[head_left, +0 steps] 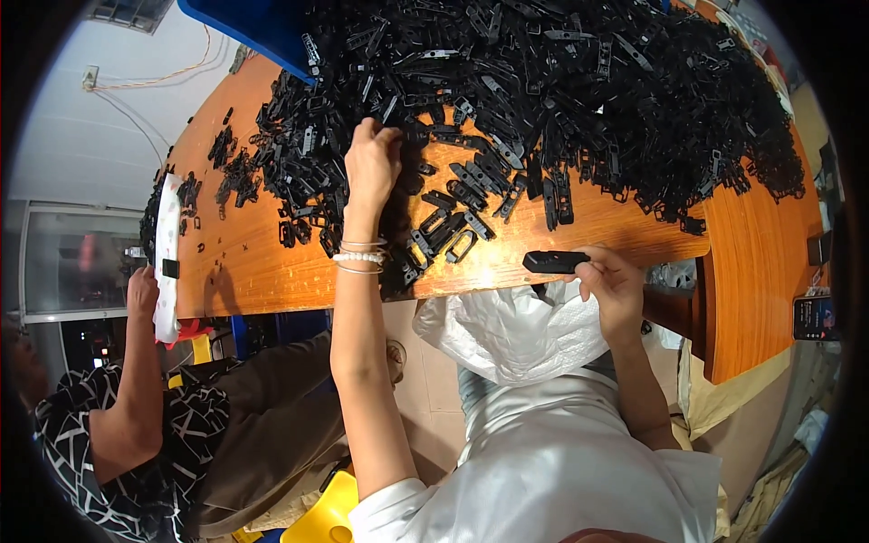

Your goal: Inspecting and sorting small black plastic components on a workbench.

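Observation:
My right hand [615, 282] pinches one end of a long black plastic part [552, 262] just over the table's near edge. The part lies level and points left, its far end tapered. My left arm stretches forward, and my left hand [372, 161] is at the near side of a big heap of black plastic parts [625, 100]. Its fingers are curled together; whatever is between them is hidden. Several loose black parts [466, 185] lie between my hands on the wooden table [272, 258], some solid, some frame-shaped.
A white woven bag [511, 339] hangs open at the table edge over my lap. A blue bin [244, 27] juts in at the far left. Another person [136, 407] sits to my left, one hand by a white strip. A yellow stool [328, 514] stands below; a phone [813, 318] is far right.

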`<state>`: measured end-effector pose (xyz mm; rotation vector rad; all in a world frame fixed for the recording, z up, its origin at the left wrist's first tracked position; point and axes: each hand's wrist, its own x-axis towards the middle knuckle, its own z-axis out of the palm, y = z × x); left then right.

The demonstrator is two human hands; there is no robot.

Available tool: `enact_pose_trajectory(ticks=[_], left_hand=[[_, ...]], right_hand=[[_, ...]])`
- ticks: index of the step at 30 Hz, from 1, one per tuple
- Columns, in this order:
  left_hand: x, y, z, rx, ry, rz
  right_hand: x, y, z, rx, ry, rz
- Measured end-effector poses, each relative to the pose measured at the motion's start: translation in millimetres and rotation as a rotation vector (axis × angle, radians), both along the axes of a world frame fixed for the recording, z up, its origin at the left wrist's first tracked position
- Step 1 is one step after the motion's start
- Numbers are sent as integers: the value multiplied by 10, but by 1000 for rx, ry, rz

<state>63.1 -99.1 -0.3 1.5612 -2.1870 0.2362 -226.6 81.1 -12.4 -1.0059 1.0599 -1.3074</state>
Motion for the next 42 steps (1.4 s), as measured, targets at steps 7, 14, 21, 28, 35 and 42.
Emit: enact_pose_trajectory(ticks=[7, 14, 21, 28, 35, 42], left_hand=[[-371, 126, 164, 183, 1544, -77], [-788, 796, 254, 917, 1853, -229], [-1080, 1269, 187, 1094, 1349, -185], [-1163, 1541, 267, 977, 952, -291], [-1168, 1625, 204, 732, 787, -408], [-1150, 1653, 193, 991, 1000, -352]], right_hand=[[-14, -8, -78, 14, -41, 15], [-23, -67, 34, -30, -125, -5], [-7, -71, 138, -117, 16, 108], [-29, -44, 145, -290, 390, 24], [-49, -20, 186, -216, 437, 81], [-109, -25, 96, -264, 423, 81]])
